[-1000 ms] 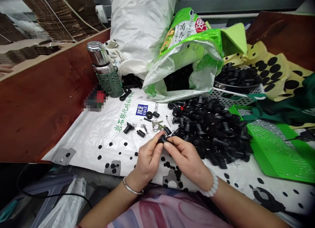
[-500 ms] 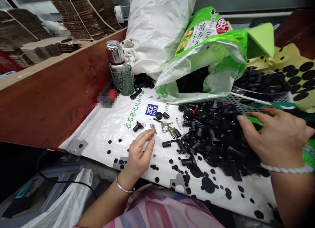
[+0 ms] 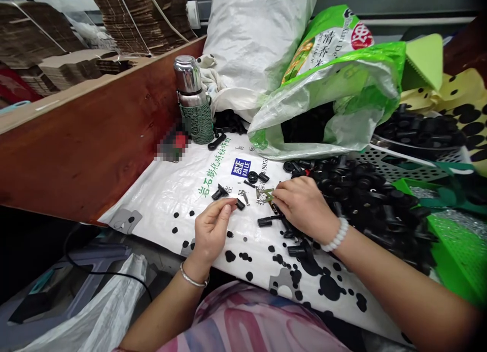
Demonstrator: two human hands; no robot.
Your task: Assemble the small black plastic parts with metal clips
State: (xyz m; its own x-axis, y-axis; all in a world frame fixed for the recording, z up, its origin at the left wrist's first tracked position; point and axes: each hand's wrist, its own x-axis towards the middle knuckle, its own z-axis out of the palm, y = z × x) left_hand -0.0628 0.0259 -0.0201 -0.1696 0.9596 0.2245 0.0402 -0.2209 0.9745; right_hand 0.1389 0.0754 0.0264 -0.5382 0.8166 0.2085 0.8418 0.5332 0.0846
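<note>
My left hand [image 3: 211, 233] has thumb and forefinger pinched together, with a small black cylindrical part [image 3: 240, 204] at their tips. A small screw [image 3: 246, 199] lies just beyond it. Over the sheet, the closed fingertips of my right hand [image 3: 304, 205] are at thin brass-coloured metal strips [image 3: 268, 195], seemingly gripping one; the fingers partly hide it. Around my hands lie a black flanged part [image 3: 219, 191], a round black disc [image 3: 252, 177], a black spring-like piece [image 3: 249, 183] and a short black tube [image 3: 264, 221]. A heap of black plastic parts [image 3: 365, 189] spreads beyond my right hand.
A steel flask [image 3: 196, 116] stands by the wooden board [image 3: 95, 144]. An open green-and-white bag [image 3: 365, 88] holds black parts. At the right are a perforated basket [image 3: 403, 164] under a bowl of black parts and a green tray [image 3: 460, 255] with small metal pieces.
My right hand has moved left from over the heap to the brass-coloured strips, its fingers now closed. My left fingers have pinched together, and the black cylindrical part now shows at their tips.
</note>
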